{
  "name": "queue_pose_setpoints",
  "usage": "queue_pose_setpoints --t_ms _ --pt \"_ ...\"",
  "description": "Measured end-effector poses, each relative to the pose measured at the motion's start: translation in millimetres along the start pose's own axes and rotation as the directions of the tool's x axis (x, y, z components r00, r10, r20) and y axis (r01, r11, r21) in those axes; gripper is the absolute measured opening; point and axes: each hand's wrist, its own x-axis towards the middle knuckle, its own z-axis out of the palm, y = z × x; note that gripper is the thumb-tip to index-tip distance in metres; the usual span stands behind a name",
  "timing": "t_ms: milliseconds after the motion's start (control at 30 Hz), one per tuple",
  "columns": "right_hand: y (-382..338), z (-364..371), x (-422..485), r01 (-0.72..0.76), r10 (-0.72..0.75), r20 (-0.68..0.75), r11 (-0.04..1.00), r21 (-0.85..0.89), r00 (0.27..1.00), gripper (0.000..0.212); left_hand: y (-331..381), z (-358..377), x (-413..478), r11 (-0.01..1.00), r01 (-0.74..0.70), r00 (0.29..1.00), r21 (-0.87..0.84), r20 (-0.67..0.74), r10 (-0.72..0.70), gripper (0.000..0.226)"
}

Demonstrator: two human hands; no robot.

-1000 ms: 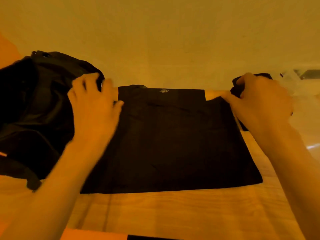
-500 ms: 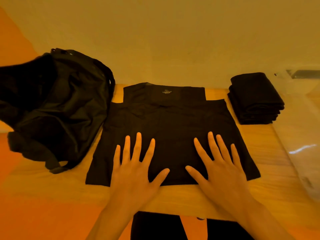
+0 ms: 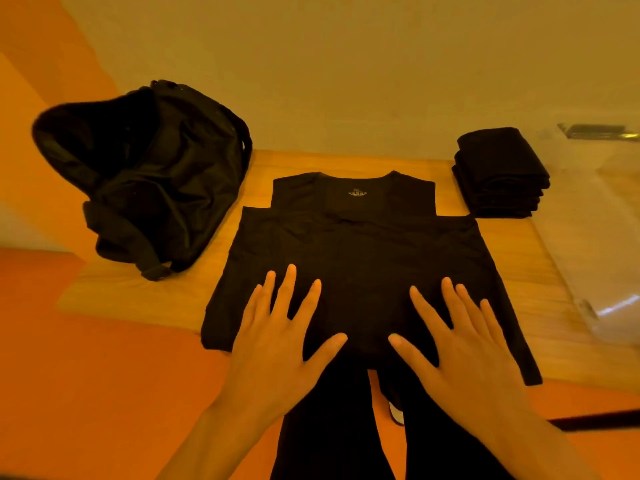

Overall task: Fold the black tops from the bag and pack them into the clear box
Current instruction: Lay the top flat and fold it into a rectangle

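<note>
Currently the wooden table (image 3: 512,271) is occupied by the black bag (image 3: 149,174) at the left, the black top (image 3: 360,258) laid flat at the middle, the clear box (image 3: 606,237) at the right and a stack of folded tops (image 3: 502,174) just beside it. The top's lower part is pressed by the left hand (image 3: 277,355) and right hand (image 3: 464,355), fingers spread. Smoothing is judged the step in hand; a side fold is called for next.

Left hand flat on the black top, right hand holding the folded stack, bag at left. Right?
No. Head view: the right hand isn't holding the folded stack; it lies flat on the black top, like the left hand. The bag is at left.
</note>
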Motion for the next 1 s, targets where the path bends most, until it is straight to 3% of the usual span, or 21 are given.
queue_pose_setpoints --t_ms 100,200,367,467,567,633,700,833,1000 --pt "7 -14 33 0.002 0.001 -0.146 1.000 0.022 0.989 0.088 -23 -11 25 0.999 0.038 0.994 -0.004 -0.102 -0.038 0.086" --pt "17 -9 62 -0.017 0.016 -0.055 1.000 -0.021 0.998 0.087 -50 -6 46 0.993 0.121 0.992 -0.001 -0.036 -0.121 0.088" --pt "26 1 61 -0.062 0.058 -0.073 0.997 -0.045 0.996 0.087 -57 1 46 0.987 0.158 0.987 0.022 0.014 -0.158 0.090" --pt "24 -11 65 -0.049 0.049 -0.011 0.999 0.017 0.999 0.086 -54 -15 56 0.980 0.183 0.983 -0.078 0.022 -0.182 0.097" --pt "27 -34 92 -0.011 0.029 -0.178 0.995 0.100 0.984 0.065 -62 -37 88 0.978 0.170 0.973 -0.124 -0.136 -0.186 0.068" --pt "24 -49 120 0.053 -0.020 -0.236 0.989 0.136 0.971 0.048 -70 -46 119 0.991 0.091 0.981 -0.097 -0.165 -0.106 0.051" --pt "11 -59 146 0.162 -0.131 -0.186 0.974 0.162 0.974 0.038 -76 -48 147 0.999 0.029 0.996 -0.044 -0.079 -0.032 0.044" --pt "-38 -71 184 0.384 -0.362 -0.128 0.867 0.317 0.923 0.033 -86 -48 175 0.999 0.035 0.999 -0.016 -0.010 -0.035 0.036" --pt "-99 -74 224 0.442 -0.476 -0.027 0.791 0.424 0.879 0.028 -101 -60 186 0.989 0.009 1.000 -0.148 0.023 -0.006 0.023"
